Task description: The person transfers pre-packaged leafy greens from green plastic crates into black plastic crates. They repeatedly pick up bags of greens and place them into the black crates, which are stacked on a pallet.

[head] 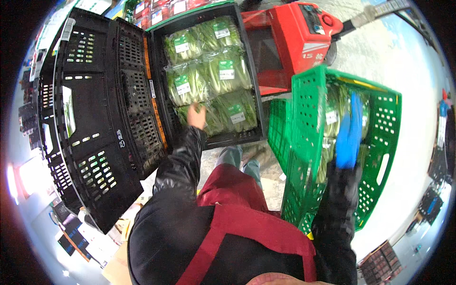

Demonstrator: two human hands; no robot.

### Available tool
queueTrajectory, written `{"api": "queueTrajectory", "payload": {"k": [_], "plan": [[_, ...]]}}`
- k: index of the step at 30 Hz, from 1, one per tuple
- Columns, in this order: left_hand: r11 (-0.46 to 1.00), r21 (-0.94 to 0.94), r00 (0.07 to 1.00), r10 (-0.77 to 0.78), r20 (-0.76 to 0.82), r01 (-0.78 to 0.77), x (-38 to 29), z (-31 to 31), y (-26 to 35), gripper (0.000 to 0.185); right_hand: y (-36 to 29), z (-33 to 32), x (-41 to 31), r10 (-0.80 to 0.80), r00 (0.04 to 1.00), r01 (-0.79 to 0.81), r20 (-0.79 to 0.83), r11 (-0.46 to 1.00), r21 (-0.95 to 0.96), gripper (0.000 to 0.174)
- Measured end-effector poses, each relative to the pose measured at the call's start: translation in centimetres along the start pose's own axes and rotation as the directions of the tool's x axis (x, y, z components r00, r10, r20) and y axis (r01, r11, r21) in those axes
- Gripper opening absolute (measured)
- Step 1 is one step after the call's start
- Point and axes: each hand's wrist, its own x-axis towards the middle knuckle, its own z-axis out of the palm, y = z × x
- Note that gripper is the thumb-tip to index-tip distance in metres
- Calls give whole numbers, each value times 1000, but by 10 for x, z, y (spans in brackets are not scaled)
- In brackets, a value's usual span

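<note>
My left hand [196, 117], bare, is at the near-left bag of leafy greens [214, 123] in a black plastic crate [263, 107]. Its fingertips are partly hidden, so a grip on the bag cannot be made out. Clear bags of greens [187, 83] with green-and-white labels lie in two columns in this crate. My right hand [349, 139], in a blue glove, reaches down into a green plastic crate [386, 117]. It is blurred and lies over more bagged greens [332, 115]; whether it grips one is not visible.
Black perforated crates [94, 117] stand along the left. Beyond the black crate, a green crate [174, 18] holds red labelled packs [160, 14]. A red pallet truck [302, 39] stands ahead, its handle extending right. Another green crate [279, 131] sits between the two crates I reach into.
</note>
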Motion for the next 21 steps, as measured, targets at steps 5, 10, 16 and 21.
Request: {"api": "queueTrajectory", "payload": {"k": [5, 10, 16, 21], "plan": [[503, -619, 506, -841, -190, 604, 91, 6, -25, 80, -77, 8, -73, -209, 884, 355, 418, 883, -309, 46], [115, -900, 793, -530, 302, 420, 97, 0, -42, 69, -69, 22, -69, -107, 924, 234, 367, 917, -324, 42], [93, -958, 884, -418, 209, 271, 78, -18, -18, 51, -81, 24, -66, -109, 927, 241, 359, 907, -346, 40], [-181, -962, 964, -138, 229, 203, 23, -66, -3, 40, -72, 22, -68, -170, 930, 266, 327, 922, -280, 43]]}}
